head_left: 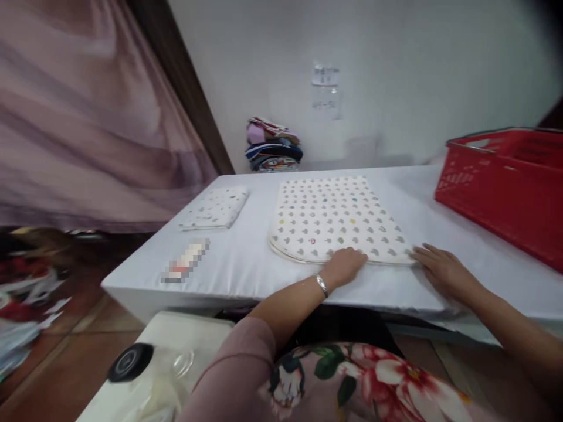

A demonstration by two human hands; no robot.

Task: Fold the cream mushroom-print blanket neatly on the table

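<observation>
Hands (345,266) at near edge (both), patterned cloth (329,217) beyond

Main cloth (328,217) lay mid-table (246,258); second cloth (215,208) to its left, blurred item (185,261) before that one. Basket (505,193) stood at right. Fabric stack (273,146) sat at far edge, by wall (396,70); paper signs (326,91) hung on wall, higher, right of stack.

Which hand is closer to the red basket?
The right hand. It is at the near right corner of the cloth, toward the basket; the left hand is farther left, at the cloth's near edge.
</observation>
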